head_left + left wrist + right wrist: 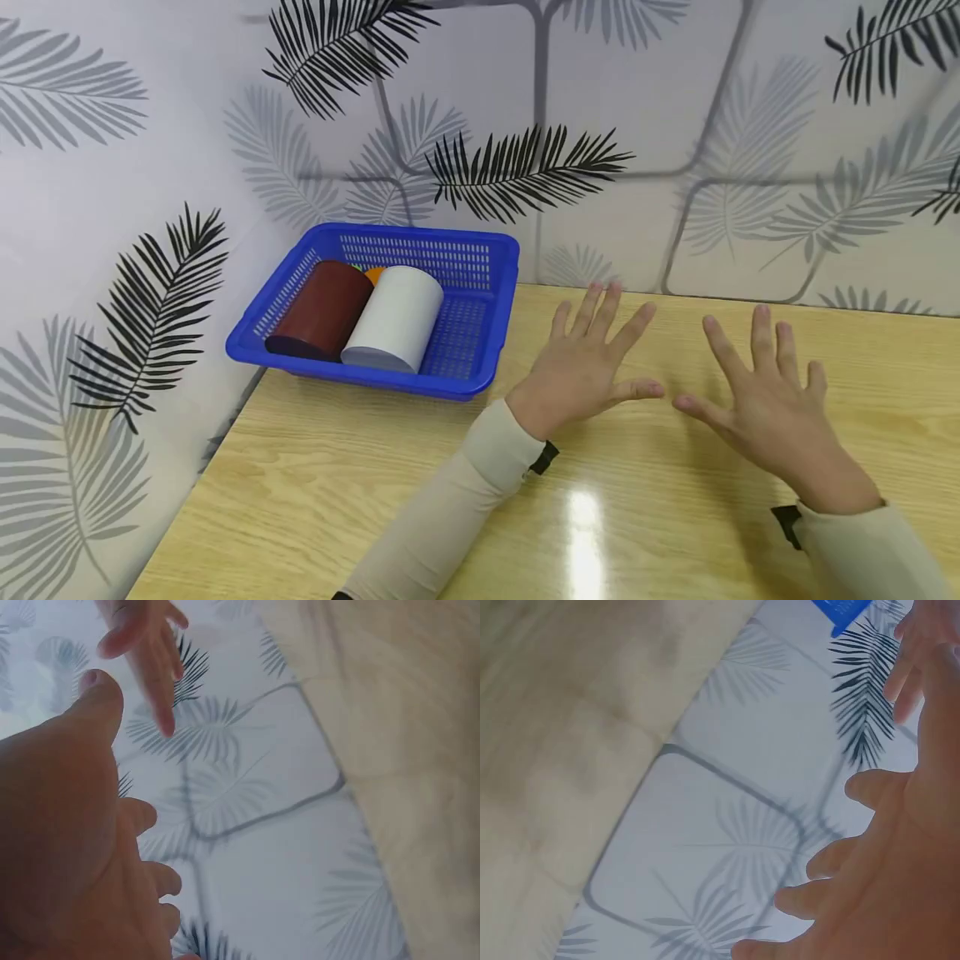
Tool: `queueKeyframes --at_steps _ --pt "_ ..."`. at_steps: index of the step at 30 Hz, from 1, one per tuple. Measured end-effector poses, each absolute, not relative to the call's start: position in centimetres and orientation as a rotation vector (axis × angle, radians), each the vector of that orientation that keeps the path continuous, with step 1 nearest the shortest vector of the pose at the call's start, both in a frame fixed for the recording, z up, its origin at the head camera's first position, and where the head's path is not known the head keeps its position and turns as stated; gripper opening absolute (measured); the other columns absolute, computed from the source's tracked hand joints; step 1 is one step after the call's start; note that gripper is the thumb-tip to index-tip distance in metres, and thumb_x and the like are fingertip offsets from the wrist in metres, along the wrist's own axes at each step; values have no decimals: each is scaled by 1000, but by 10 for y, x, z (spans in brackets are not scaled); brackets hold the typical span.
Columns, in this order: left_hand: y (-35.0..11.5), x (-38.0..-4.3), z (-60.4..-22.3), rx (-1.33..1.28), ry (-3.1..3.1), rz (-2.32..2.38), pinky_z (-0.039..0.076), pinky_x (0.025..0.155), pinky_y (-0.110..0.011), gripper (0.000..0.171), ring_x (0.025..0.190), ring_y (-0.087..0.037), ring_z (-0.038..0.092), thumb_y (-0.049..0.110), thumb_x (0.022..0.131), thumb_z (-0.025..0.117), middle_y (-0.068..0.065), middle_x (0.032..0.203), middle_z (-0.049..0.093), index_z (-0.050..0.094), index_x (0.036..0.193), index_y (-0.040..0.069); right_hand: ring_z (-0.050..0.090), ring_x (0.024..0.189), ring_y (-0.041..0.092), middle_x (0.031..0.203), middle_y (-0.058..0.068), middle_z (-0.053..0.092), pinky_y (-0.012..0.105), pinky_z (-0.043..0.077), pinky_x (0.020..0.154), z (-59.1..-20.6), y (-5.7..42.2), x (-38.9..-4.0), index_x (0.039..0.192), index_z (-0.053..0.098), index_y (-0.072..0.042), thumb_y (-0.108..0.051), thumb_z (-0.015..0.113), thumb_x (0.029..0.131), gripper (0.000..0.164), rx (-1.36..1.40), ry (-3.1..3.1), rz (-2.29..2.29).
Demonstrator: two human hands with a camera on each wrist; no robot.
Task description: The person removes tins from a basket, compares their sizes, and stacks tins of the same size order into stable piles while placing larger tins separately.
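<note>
My left hand (581,367) is spread over the wooden table (360,483), palm down, holding nothing. To its right my right hand (776,408) also has its fingers spread and holds nothing; the two thumbs point toward each other with a small gap between. Nearest to the left hand stands a blue plastic basket (472,386). Inside it a dark brown cylinder (322,308) and a white cylinder (397,317) lie side by side. Behind them shows a bit of something orange (374,274), mostly hidden. Both wrist views show the hands with straight, parted fingers.
A wall covering (600,233) with a leaf pattern meets the table's back edge, and more of it runs along the left side. The basket sits at the back left corner. Light reflects off the table (585,533) between the forearms.
</note>
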State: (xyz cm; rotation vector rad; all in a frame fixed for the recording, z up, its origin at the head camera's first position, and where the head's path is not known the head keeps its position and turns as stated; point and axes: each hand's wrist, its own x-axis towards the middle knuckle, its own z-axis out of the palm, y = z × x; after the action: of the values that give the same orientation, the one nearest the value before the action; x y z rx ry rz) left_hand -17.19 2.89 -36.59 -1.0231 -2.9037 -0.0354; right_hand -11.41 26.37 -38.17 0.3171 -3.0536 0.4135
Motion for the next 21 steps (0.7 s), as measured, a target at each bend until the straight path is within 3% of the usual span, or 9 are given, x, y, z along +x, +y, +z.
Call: queueKeyframes --at_steps 8,21 --pt "-2 -171 -342 -925 -2938 -135 2 119 -57 94 152 -32 -13 76 94 39 -16 167 -8 -1 164 29 -23 145 48 161 22 -27 84 -1 99 -363 239 -115 164 -3 -23 -65 54 96 98 331 -3006 502" --pt "-55 -191 -338 -868 -2998 -280 -1 118 -60 91 150 -30 -17 72 96 40 -12 168 -10 2 165 27 -17 146 52 160 27 -23 84 1 100 -345 192 -135 165 2 -19 -67 52 96 98 390 -2991 614"
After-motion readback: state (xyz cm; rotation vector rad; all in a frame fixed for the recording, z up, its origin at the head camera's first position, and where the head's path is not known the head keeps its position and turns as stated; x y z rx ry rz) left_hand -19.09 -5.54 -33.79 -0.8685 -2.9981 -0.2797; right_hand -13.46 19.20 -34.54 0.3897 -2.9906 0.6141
